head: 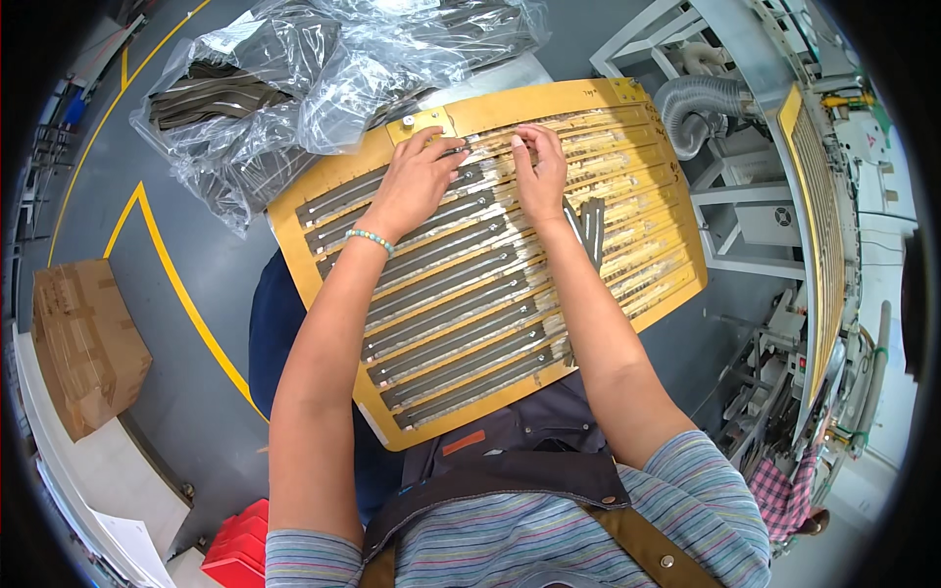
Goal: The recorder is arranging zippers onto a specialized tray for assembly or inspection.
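Note:
A yellow slotted fixture board (507,397) lies before me, tilted, its lower edge near my apron. Dark zippers (441,287) with metallic teeth sit side by side in the slots of its left half; the right half shows bare, worn slots. My left hand (419,173) rests at the upper slots, its thumb and fingers around the dark end of a zipper. My right hand (542,165) hovers over the slots just to the right, its thumb and fingers curled; whether it holds anything cannot be told. Several loose zippers (592,228) lie on the board beside my right forearm.
Clear plastic bags with bundled dark zippers (213,99) lie beyond the board. A cardboard box (88,338) and red bins (239,547) are at left. At right stand a metal frame (750,195), a flexible duct (680,110) and another slotted board (816,206). A person in checked clothing (783,492) is farther right.

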The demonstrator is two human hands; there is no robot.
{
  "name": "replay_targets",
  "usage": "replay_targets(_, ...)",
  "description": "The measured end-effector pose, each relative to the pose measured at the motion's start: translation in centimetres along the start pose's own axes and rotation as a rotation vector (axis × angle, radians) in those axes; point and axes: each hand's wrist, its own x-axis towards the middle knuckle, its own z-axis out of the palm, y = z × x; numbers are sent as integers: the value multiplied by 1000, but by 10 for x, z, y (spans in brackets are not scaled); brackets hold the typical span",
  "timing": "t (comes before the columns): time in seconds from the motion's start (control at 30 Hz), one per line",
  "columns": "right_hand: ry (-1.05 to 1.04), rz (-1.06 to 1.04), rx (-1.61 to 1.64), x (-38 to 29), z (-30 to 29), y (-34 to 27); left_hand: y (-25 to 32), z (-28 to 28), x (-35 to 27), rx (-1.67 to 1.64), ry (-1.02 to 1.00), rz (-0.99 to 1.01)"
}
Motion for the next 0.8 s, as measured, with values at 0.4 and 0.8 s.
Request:
replay_targets(0.4,13,18,13,0,2,3,8,12,20,-109,300,-232)
replay_targets(0.8,16,19,27,0,2,4,17,24,24,5,401,-291)
